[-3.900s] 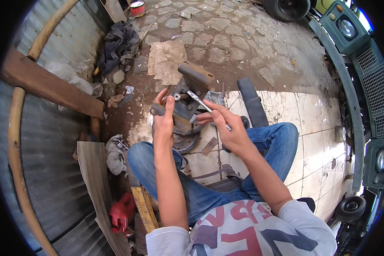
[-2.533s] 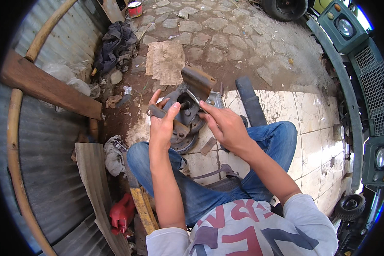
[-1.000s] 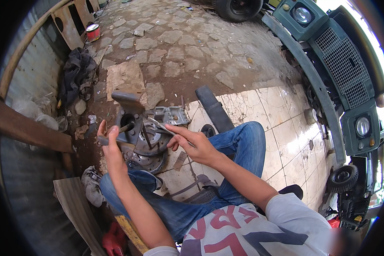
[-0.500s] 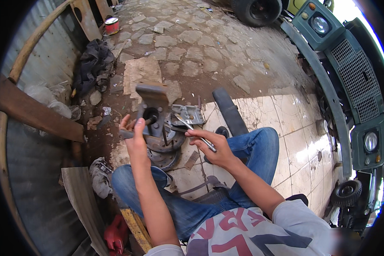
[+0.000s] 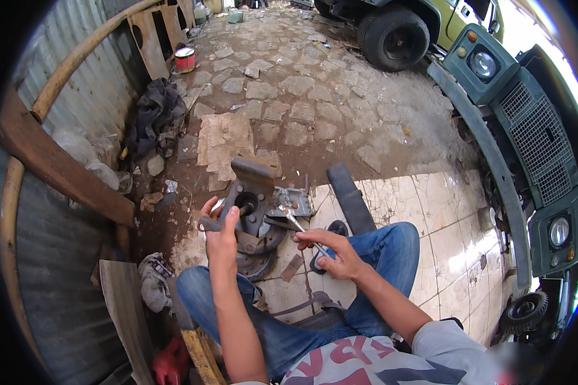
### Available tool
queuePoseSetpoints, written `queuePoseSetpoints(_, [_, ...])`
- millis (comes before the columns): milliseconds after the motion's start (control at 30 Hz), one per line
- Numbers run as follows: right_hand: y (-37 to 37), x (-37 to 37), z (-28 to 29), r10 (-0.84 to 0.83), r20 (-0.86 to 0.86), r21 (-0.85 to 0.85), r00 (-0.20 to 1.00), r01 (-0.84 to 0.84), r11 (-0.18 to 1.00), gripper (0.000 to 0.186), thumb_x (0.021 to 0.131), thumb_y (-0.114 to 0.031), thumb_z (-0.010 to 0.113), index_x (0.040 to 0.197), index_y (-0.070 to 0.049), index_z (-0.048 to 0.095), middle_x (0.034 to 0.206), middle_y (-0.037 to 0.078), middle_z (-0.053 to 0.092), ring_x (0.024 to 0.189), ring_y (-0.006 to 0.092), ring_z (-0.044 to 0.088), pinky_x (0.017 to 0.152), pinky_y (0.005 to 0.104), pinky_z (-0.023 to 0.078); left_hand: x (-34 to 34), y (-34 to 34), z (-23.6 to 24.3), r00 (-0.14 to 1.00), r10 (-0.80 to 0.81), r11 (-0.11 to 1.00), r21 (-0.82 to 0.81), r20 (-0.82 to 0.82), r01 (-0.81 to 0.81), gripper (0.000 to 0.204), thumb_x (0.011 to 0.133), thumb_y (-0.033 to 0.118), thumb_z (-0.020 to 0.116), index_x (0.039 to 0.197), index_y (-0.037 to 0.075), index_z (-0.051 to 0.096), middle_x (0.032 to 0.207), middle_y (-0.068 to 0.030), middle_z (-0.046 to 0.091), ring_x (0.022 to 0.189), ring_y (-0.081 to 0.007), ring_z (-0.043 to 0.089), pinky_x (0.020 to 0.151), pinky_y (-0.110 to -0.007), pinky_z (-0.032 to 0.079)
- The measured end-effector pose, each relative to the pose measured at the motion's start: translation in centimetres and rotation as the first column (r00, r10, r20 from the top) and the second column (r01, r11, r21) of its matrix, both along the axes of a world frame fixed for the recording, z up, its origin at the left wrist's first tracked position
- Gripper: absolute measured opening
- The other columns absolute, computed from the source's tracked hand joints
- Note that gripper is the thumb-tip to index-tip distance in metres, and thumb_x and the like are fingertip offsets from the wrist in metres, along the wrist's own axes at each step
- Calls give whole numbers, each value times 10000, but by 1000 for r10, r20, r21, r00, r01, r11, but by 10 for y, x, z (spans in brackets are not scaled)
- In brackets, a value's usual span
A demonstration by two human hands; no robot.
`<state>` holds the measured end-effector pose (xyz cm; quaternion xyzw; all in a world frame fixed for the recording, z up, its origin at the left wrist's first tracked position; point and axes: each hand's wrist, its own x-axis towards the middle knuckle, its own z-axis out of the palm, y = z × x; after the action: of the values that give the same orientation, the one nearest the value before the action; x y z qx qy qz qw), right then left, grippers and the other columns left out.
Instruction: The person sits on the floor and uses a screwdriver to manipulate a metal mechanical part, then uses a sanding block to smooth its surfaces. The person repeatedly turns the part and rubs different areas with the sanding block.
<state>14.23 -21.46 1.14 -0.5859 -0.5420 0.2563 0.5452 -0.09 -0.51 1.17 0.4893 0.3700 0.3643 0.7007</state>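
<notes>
A rusty metal bracket (image 5: pixel 243 192) with an upright flange, a round hole and several bolts stands over a worn round metal disc (image 5: pixel 257 266) between my knees. My left hand (image 5: pixel 221 244) is closed around its left side, the thumb at the front beside the hole. The far fingers are partly hidden behind the metal. In my closed right hand (image 5: pixel 337 253) is a silver wrench (image 5: pixel 298 224), slanting up and left. Its head ends just right of the bracket; I cannot tell whether it touches. Behind the wrench head lies a grey cast metal part (image 5: pixel 295 199).
A dark flat bar (image 5: pixel 351 199) lies on the white tiles beyond my right knee. Flattened cardboard (image 5: pixel 221 144) and dark cloth (image 5: pixel 157 115) lie on the dirt. Corrugated sheeting and a wooden beam (image 5: pixel 70 167) line the left; a green vehicle front (image 5: pixel 539 141) is at right.
The view has tilted up, so everything sits lower in the picture. The bracket has shifted slightly right and nearer with my left hand. My right hand still grips the wrench.
</notes>
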Motion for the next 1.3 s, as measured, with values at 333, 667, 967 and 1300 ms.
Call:
queuePoseSetpoints(333, [4, -12, 14, 55, 19, -51, 998, -54, 997, 620, 855, -59, 764, 1431, -42, 537, 1260, 132, 647, 1048, 218, 676, 931, 345, 521, -3, -1, -2, 1000, -6, 1000, -4, 22, 6, 635, 908, 300, 711, 1428, 79, 421, 1301, -144, 499, 1229, -235, 481, 1109, -364, 312])
queuePoseSetpoints(667, [11, -17, -6, -189, -12, 5, 982, 189, 982, 412, 983, 59, 485, 1385, 5, 559, 1219, 170, 671, 963, 223, 710, 879, 326, 547, 1, -6, -5, 998, -36, 993, 116, 43, 30, 642, 882, 173, 758, 1405, 34, 414, 1221, -145, 561, 1105, -204, 570, 978, -337, 451])
queuePoseSetpoints(967, [12, -15, 24, -106, 424, 30, 899, 104, 994, 365, 948, 0, 577, 1310, -3, 619, 1302, 211, 639, 1133, 338, 662, 957, 375, 529, -2, 0, -3, 997, -58, 997, 50, 47, 56, 707, 884, 249, 753, 1420, -10, 370, 1230, -176, 566, 1102, -207, 584, 972, -331, 463])
queuePoseSetpoints(1300, [2, -4, 38, 9, 504, -125, 864, 63, 990, 492, 885, 19, 645, 1371, -27, 581, 1342, 222, 618, 1102, 341, 685, 915, 385, 568, -1, 2, -3, 995, -94, 993, 78, 18, 92, 676, 869, 231, 765, 1393, -18, 417, 1195, -165, 573, 1062, -201, 594, 930, -326, 488])
